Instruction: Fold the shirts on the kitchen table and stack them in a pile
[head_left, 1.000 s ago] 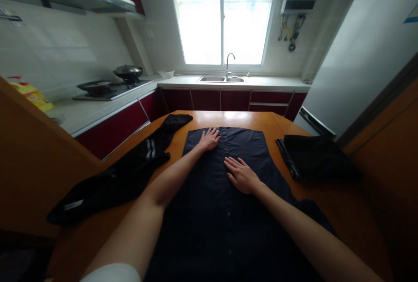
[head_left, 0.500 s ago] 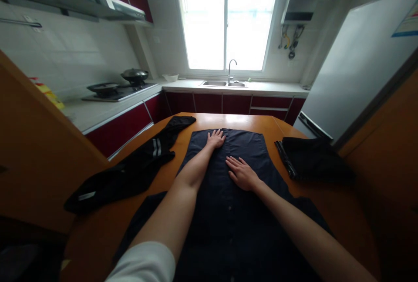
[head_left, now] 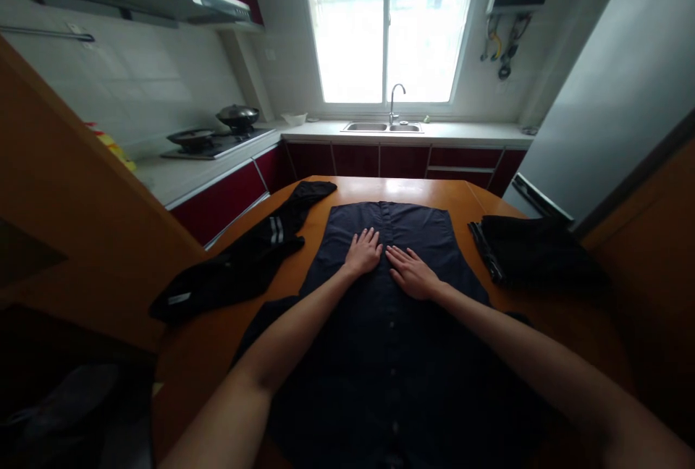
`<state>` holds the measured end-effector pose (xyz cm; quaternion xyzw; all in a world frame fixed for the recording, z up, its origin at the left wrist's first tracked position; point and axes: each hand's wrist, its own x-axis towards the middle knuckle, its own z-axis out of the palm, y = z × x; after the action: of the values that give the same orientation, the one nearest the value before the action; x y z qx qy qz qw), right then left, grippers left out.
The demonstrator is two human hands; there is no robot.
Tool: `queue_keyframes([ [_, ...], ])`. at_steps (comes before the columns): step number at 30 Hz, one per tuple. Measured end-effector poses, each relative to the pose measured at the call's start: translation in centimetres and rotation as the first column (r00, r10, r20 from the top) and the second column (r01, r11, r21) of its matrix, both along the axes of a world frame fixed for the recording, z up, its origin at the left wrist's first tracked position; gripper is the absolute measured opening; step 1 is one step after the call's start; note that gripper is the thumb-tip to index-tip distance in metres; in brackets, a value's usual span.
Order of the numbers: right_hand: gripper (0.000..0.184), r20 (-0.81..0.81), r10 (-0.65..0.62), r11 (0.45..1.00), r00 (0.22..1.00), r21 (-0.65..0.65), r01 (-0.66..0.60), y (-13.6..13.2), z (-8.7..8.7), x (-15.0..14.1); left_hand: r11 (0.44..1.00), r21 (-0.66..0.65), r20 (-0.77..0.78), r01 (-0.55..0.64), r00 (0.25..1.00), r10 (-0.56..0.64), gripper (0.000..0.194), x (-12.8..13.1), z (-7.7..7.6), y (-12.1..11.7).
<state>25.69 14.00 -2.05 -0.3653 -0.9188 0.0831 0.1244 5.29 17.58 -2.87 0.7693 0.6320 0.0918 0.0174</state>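
Observation:
A dark navy button-front shirt lies spread out on the wooden table, its row of buttons running down the middle and its hem at the far side. My left hand rests flat on the cloth, left of the button line, fingers outstretched. Just across that line, my right hand also lies flat with its fingers extended toward the left hand. The fingertips of both hands are close together. Neither hand grips the fabric. The near part of the shirt is in shadow.
Left of the shirt lies a black garment with pale stripes. A folded black cloth stack sits at the right. Beyond the table are a sink, a stove with a lidded pan, and a refrigerator at the right.
My left hand has slid back over the shirt toward me, ending beside my right hand. The right hand stays almost in place on the cloth. The camera view has shifted slightly.

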Motion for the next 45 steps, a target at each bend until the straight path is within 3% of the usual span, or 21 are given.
queue_keyframes([
  [8, 0.067, 0.057, 0.070, 0.995, 0.996, -0.078, -0.065, 3.6, -0.3, -0.4, 1.000, 0.003, -0.019, -0.003, 1.000, 0.003, 0.057, 0.2, 0.2, 0.2],
  [19, 0.061, 0.118, -0.165, 0.984, 0.979, -0.049, 0.172, 18.3, -0.4, -1.9, 1.000, 0.024, 0.023, -0.019, 1.000, 0.018, 0.056, 0.3, 0.5, -0.1],
  [25, 0.062, 0.104, -0.285, 0.955, 0.953, -0.049, 0.291, 23.2, -0.3, -2.1, 1.000, 0.019, 0.048, -0.013, 0.999, 0.013, 0.056, 0.3, 0.3, -0.2],
  [28, 0.061, 0.076, -0.369, 0.927, 0.926, -0.031, 0.373, 23.2, 0.4, -2.6, 1.000, 0.007, 0.051, -0.010, 0.999, 0.010, 0.057, 0.3, 0.3, -0.3],
  [30, 0.061, 0.039, -0.389, 0.921, 0.920, -0.006, 0.389, 21.5, 0.7, -3.2, 1.000, 0.009, 0.045, -0.014, 0.999, 0.014, 0.057, 0.3, 0.4, -0.2],
  [32, 0.061, 0.000, -0.319, 0.948, 0.948, 0.015, 0.319, 18.4, 0.6, -3.9, 1.000, 0.009, 0.034, -0.019, 0.999, 0.019, 0.056, 0.3, 0.4, -0.2],
  [34, 0.061, -0.024, -0.171, 0.985, 0.985, 0.024, 0.172, 14.6, 0.1, -4.1, 1.000, 0.005, 0.022, -0.016, 1.000, 0.016, 0.057, 0.2, 0.4, -0.1],
  [38, 0.064, 0.005, -0.032, 0.999, 0.999, -0.005, 0.032, 9.2, -1.3, -2.0, 1.000, -0.006, 0.008, -0.010, 1.000, 0.010, 0.057, 0.2, 0.4, -0.1],
  [40, 0.064, 0.048, -0.080, 0.996, 0.996, -0.033, 0.082, 9.2, -1.2, 0.4, 1.000, -0.001, 0.000, -0.019, 1.000, 0.019, 0.056, 0.2, 0.5, -0.1],
  [42, 0.063, 0.097, -0.214, 0.973, 0.972, -0.065, 0.221, 10.9, -0.4, 3.2, 1.000, 0.009, -0.006, -0.025, 1.000, 0.026, 0.056, 0.3, 0.6, -0.1],
  [45, 0.060, 0.131, -0.459, 0.877, 0.879, -0.090, 0.471, 13.9, 1.7, 6.8, 1.000, 0.013, -0.009, -0.026, 1.000, 0.026, 0.055, 0.4, 0.9, -0.2],
])
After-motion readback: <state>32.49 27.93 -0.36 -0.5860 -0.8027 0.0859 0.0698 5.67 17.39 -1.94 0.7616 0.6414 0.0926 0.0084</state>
